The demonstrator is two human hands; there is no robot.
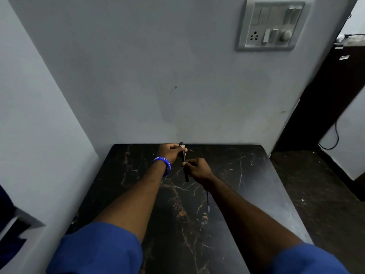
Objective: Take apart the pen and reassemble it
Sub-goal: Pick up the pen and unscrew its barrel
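Observation:
A thin black pen (184, 157) is held nearly upright above the far part of the dark marble table (246, 175). My left hand (171, 152), with a blue wristband, grips its upper part. My right hand (195, 168) pinches the pen lower down, and the pen's bottom end sticks out below the fingers. A thin blue refill (208, 201) lies on the table below my right forearm, partly hidden by the arm.
A grey wall stands right behind the table and another wall runs along its left side. A switchboard (270, 24) hangs on the wall at the upper right. A dark cabinet (325, 99) and a black cable (333, 139) are to the right, past the table's edge.

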